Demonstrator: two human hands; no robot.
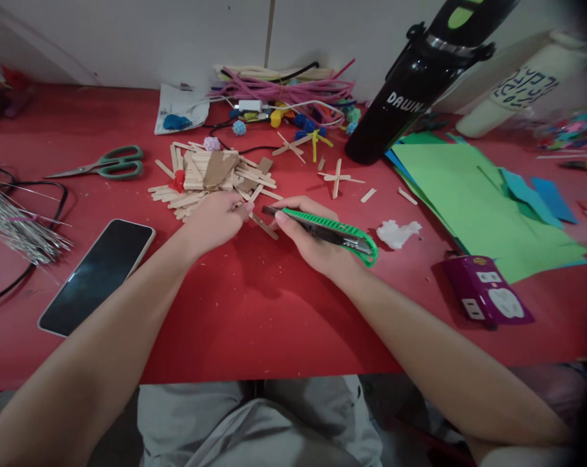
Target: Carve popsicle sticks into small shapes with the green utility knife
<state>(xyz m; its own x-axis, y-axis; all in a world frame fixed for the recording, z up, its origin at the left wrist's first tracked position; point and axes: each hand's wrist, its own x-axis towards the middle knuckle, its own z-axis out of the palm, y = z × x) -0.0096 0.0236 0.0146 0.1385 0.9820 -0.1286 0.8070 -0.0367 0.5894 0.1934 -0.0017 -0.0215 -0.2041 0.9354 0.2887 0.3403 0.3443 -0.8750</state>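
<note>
My right hand (pixel 307 230) is closed around a green utility knife (pixel 336 230), its dark tip pointing left toward my other hand. My left hand (pixel 218 217) is pinched at the near edge of a pile of wooden craft sticks (pixel 210 172). From its fingertips a craft stick (pixel 264 227) slants down to the right, just below the knife's tip; the fingers partly hide where it is gripped. Behind the hands, two star shapes of crossed sticks, a farther one (pixel 292 148) and a nearer one (pixel 338 178), lie on the red tabletop (pixel 254 311).
Left are green-handled scissors (pixel 120 162), a phone (pixel 98 275) and a wire bundle (pixel 18 220). A black bottle (pixel 400 97) stands behind on the right, near green paper sheets (pixel 458 194), a purple box (pixel 488 292) and crumpled tissue (pixel 397 233). Pink cords (pixel 283 91) lie along the wall.
</note>
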